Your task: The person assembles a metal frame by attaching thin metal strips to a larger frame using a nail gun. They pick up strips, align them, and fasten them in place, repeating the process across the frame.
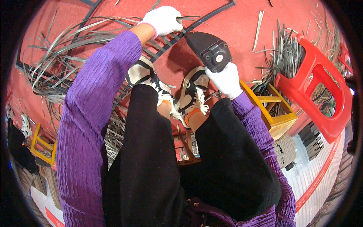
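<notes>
My left hand (162, 21), in a white glove, is closed on a flat grey strip at the far side of a dark metal frame (207, 18). From it, a loose bundle of long grey strips (70, 47) curls away to the left. Short strips (163, 44) lie in a row across one bar of the frame, just below that hand. My right hand (226, 81), also gloved in white, grips a black tool with a bolted round cap (210, 51), which looks like a pneumatic staple gun. Its lower end is hidden from above.
My shoes (193, 89) stand on the red floor (242, 34) between the hands. At right are a yellow wooden stool (280, 120), a red plastic stool (342, 102) and a heap of grey strips (283, 53). Another yellow stool (42, 145) stands at left.
</notes>
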Tool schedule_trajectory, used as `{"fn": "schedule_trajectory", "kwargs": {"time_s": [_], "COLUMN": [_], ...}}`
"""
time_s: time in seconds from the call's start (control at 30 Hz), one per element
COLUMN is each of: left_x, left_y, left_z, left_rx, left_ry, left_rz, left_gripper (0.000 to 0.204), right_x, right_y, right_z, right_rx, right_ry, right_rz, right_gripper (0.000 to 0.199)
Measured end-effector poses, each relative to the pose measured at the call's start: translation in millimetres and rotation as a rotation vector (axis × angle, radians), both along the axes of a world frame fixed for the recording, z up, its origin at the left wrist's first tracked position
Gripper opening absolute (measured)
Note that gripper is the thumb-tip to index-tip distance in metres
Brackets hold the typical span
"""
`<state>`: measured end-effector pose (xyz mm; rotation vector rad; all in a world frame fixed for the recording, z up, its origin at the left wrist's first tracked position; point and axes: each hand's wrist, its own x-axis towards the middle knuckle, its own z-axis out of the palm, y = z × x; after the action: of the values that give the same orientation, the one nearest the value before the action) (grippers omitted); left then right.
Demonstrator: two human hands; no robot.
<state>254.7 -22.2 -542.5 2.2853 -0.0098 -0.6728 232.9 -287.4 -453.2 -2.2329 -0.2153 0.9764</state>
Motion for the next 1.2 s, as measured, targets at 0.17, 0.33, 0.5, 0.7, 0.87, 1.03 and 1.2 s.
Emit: {"fn": "schedule_trajectory", "kwargs": {"time_s": [0.17,0.33,0.5,0.7,0.87,1.03,1.2], "left_x": [1,1,-14,-15,5,21,22], "left_y": [1,4,13,25,27,24,10], "left_z": [-5,-4,-1,-16,-13,9,21], "left_rx": [0.033,-0.026,-0.334,-0.079,0.082,-0.074,0.161], "left_ry": [-0.020,-0.001,0.000,-0.490,-0.619,-0.322,-0.143], "left_rz": [-0.019,-0.084,0.082,-0.268,-0.046,0.067,-0.118], "left_gripper": [0.025,0.033,0.042,0.019,0.020,0.033,0.024], "right_x": [-3,-2,2,3,2,2,3], "right_y": [9,11,-4,-24,-32,-32,-30], "right_z": [3,4,3,-6,-9,-10,-8], "right_rx": [-0.054,-0.072,-0.037,-0.080,-0.098,-0.059,-0.058], "right_ry": [-0.061,-0.070,-0.032,-0.096,-0.030,-0.040,-0.075], "right_rz": [0.033,0.017,-0.052,-0.113,-0.149,-0.168,-0.148], "right_gripper": [0.023,0.024,0.030,0.019,0.019,0.020,0.021]}}
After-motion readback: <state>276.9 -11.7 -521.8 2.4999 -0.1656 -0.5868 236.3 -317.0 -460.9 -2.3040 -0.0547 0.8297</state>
